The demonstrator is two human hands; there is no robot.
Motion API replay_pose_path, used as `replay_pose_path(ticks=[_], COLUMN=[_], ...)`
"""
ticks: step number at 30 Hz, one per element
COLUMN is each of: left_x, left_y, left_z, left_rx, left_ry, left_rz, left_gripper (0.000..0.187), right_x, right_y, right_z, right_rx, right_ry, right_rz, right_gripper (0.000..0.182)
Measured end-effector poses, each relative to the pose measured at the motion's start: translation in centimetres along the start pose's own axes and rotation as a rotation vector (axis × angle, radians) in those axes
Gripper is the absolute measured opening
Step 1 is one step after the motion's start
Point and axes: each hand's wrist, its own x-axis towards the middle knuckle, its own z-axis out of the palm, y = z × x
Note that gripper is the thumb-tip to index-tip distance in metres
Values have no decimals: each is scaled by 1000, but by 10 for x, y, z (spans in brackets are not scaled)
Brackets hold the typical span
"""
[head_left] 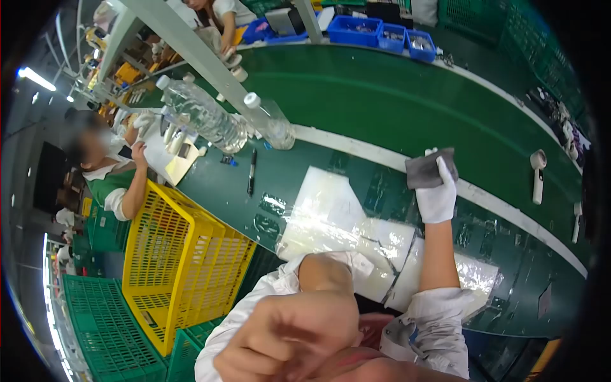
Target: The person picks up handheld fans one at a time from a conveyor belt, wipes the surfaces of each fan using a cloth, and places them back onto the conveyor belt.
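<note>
My left hand (286,334) is bare and raised close to the camera at the bottom, its fingers curled; whether anything is inside them is hidden. My right hand (437,194) wears a white glove and reaches out over the near edge of the green belt. It grips a flat dark grey piece (432,170), soft-looking like cloth or foam, with fingers over its right part. Between the hands, white sheets (323,207) under shiny clear tape lie on the dark green worktop (223,184).
Two clear plastic bottles (270,121) and a black pen (252,173) are left of the sheets. A yellow crate (184,261) stands lower left. Blue bins (355,30) line the belt's far side. A white handheld device (538,178) lies right. Co-workers (108,159) sit left and at the top.
</note>
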Motion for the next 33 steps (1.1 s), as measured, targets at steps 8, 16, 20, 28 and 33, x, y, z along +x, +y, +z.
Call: replay_pose_path(ticks=[8,16,20,28,33], left_x=[-3,-6,-6,-13,-14], left_y=[23,25,29,28,30], left_z=[-16,-23,-25,-20,-22], left_rx=[-265,-282,-284,-347,-357], left_ry=[-197,-260,-255,-179,-188], left_rz=[-453,-553,-557,-502,-525], left_gripper=[16,14,13,13,16], right_x=[-4,-5,-7,-9,-6], right_y=[-1,-1,0,2,3], right_z=[3,3,10,8,-5], right_rx=[6,-17,-13,-95,-125], right_ry=[26,51,87,34,4], right_rz=[25,19,17,-33,-46], right_gripper=[43,45,46,43,43])
